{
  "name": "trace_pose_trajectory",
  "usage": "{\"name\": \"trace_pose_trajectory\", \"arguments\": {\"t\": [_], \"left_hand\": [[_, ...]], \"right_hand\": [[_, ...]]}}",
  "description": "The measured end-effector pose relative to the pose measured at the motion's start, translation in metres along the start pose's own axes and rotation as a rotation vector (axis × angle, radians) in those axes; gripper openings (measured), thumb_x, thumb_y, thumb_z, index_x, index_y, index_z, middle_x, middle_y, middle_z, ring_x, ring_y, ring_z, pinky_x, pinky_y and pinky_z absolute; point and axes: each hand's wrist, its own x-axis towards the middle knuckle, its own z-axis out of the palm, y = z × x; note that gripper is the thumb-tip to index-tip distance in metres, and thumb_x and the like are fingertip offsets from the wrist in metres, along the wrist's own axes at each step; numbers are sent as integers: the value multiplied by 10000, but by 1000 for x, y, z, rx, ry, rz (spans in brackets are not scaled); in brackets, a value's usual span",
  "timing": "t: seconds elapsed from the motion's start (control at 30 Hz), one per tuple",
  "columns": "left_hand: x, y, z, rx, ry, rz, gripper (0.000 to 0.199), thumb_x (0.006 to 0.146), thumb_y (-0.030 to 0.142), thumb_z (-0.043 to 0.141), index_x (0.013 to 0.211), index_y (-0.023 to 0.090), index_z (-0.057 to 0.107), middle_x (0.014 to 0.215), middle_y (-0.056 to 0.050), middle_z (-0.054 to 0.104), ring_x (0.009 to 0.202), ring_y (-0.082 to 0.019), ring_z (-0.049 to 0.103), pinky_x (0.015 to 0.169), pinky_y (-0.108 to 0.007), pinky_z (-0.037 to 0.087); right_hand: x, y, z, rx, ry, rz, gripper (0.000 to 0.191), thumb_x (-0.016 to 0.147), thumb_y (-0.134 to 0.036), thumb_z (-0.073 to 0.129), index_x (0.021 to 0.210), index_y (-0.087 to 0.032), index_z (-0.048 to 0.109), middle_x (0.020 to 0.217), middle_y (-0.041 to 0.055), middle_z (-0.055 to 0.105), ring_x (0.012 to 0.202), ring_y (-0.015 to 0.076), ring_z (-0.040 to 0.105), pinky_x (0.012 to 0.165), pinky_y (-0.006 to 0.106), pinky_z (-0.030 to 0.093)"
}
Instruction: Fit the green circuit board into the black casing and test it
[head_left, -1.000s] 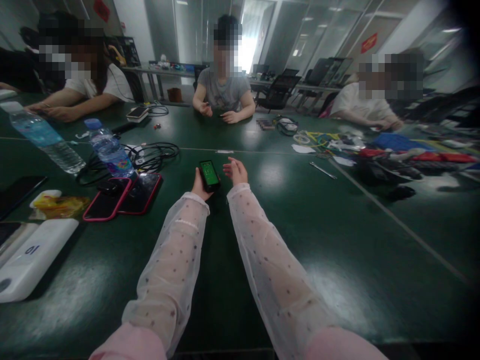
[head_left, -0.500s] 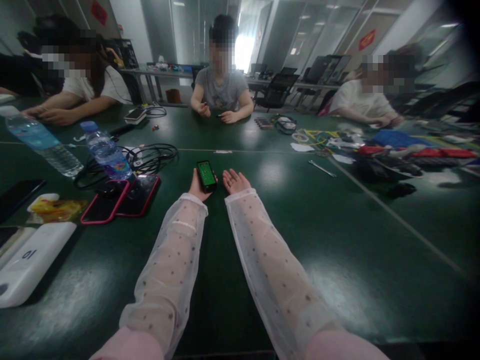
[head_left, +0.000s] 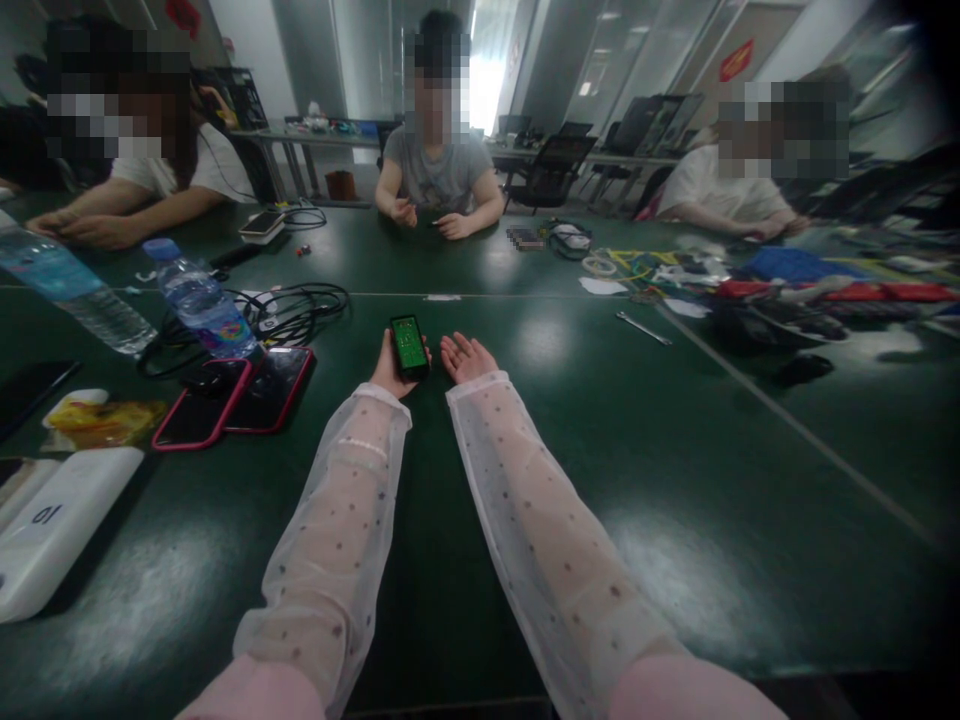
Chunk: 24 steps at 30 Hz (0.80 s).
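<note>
A small black phone with a lit green screen rests in my left hand, its fingers wrapped round the sides. Just to its right, my right hand lies palm up on the dark green table, fingers apart and slightly curled, holding nothing. Sheer dotted sleeves cover both forearms. Left of my left hand are two phones with pink-red edges, one partly over the other.
Water bottles, coiled black cable, yellow packet and white device stand left. A wrench and a cluttered pile lie right. Three people sit across the table.
The whole view has shifted slightly, so the table things appear a little further left and up. Both hands keep their poses, and the phone stays in my left hand.
</note>
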Motion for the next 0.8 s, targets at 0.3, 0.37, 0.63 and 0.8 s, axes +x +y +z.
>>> {"name": "trace_pose_trajectory", "arguments": {"t": [0.3, 0.37, 0.63, 0.8], "left_hand": [[1, 1, -3, 29, -28, -21, 650, 875, 654, 296, 1014, 111, 625, 680, -82, 644, 590, -173, 609, 556, -296, 494], [1, 1, -3, 22, -30, -20, 655, 870, 662, 297, 996, 111, 627, 679, -83, 645, 587, -171, 611, 551, -295, 496], [1, 1, -3, 45, -46, -16, 676, 877, 668, 261, 987, 101, 613, 689, -75, 641, 597, -160, 613, 564, -282, 498], [-1, -1, 3, 110, -18, 14, 704, 880, 667, 242, 1085, 91, 591, 679, -72, 630, 594, -162, 604, 560, -280, 496]], "right_hand": [[-2, 0, 4, -5, 24, -2, 259, 959, -308, 333, 983, -201, 567, 884, 46, 700, 824, 128, 680, 718, 267, 582], [-2, 0, 4, -5, 27, -4, 260, 959, -309, 332, 982, -200, 568, 887, 47, 699, 824, 127, 681, 720, 264, 582], [-1, -1, 2, -8, 25, 4, 245, 958, -305, 352, 962, -193, 571, 871, 48, 703, 820, 134, 684, 723, 262, 583], [2, 3, 5, -112, 5, -38, 147, 902, -276, 483, 993, -221, 584, 876, 21, 695, 799, 125, 679, 726, 248, 576]]}}
